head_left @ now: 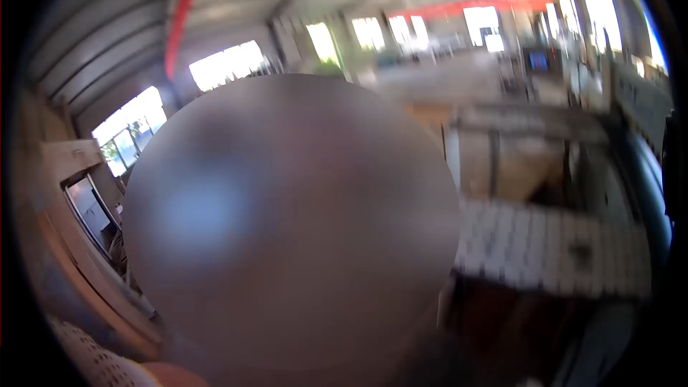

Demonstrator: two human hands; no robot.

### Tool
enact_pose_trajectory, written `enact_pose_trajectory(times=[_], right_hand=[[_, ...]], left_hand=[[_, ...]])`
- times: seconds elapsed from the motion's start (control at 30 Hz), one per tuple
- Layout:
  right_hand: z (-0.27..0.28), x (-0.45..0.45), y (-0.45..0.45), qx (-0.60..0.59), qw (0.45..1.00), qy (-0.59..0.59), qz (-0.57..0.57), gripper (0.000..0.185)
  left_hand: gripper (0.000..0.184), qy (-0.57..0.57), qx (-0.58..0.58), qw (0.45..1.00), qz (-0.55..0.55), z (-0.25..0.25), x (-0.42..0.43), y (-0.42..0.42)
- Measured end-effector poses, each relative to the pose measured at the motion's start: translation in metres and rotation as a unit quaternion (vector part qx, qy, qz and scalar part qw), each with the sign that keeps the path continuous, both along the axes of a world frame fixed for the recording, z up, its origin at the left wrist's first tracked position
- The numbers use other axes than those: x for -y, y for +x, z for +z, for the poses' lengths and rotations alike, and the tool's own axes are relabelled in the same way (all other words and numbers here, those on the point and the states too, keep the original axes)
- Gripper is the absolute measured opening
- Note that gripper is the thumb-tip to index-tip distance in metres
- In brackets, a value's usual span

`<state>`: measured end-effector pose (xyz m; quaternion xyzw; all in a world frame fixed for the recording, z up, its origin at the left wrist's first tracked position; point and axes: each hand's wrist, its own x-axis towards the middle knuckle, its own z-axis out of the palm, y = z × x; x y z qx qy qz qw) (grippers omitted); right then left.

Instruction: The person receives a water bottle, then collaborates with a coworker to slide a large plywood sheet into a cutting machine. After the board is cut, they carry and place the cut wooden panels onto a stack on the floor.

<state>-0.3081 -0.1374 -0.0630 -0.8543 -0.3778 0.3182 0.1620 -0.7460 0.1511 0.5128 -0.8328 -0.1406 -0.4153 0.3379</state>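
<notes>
Nearest: large blurred oval [290,222] over the middle, hiding what lies behind it. Near left, dotted pale fabric [100,360]. Fingers of both hands cannot be made out; clenched, grasping or released, cannot tell. White dotted panel [548,249] flat at right; its place relative to the fingers unclear. Far: bright windows [227,65], red beam [185,21], ribbed ceiling [107,29].
</notes>
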Motion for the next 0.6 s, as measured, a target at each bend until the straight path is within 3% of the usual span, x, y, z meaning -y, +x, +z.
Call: enact_pose_trajectory(times=[0.07, 0.1, 0.13, 0.2, 0.33, 0.43, 0.47, 0.6], right_hand=[[-0.053, 0.04, -0.003, -0.033, 0.999, -0.031, 0.026, 0.058], [-0.05, 0.043, 0.0, 0.016, 0.996, -0.088, 0.03, 0.06], [-0.013, 0.006, -0.035, -0.017, 0.994, -0.107, -0.01, 0.06], [-0.054, 0.025, -0.04, -0.029, 0.995, -0.099, 0.003, 0.061], [-0.041, 0.042, -0.029, -0.037, 0.994, -0.101, -0.019, 0.063], [-0.05, 0.051, -0.015, 0.0, 0.994, -0.105, -0.001, 0.053], [-0.047, 0.057, -0.016, -0.059, 0.992, -0.097, -0.047, 0.058], [-0.072, 0.077, -0.014, -0.09, 0.991, -0.057, -0.074, 0.057]], left_hand=[[0.031, -0.009, -0.024, 1.0, 0.002, -0.007, 0.024, -0.004], [0.031, -0.013, -0.021, 1.0, 0.001, -0.021, 0.035, -0.007], [0.03, -0.013, -0.014, 1.0, -0.001, -0.027, 0.027, -0.024], [0.029, -0.008, -0.029, 1.0, -0.009, -0.026, 0.032, -0.023], [0.027, -0.007, -0.037, 0.999, -0.018, -0.021, 0.055, -0.024], [0.026, -0.01, -0.026, 0.999, -0.029, -0.02, 0.065, -0.021], [0.025, -0.014, -0.023, 0.999, -0.035, -0.019, 0.066, -0.019], [0.024, -0.066, 0.015, 0.996, -0.06, -0.042, 0.049, 0.003]])
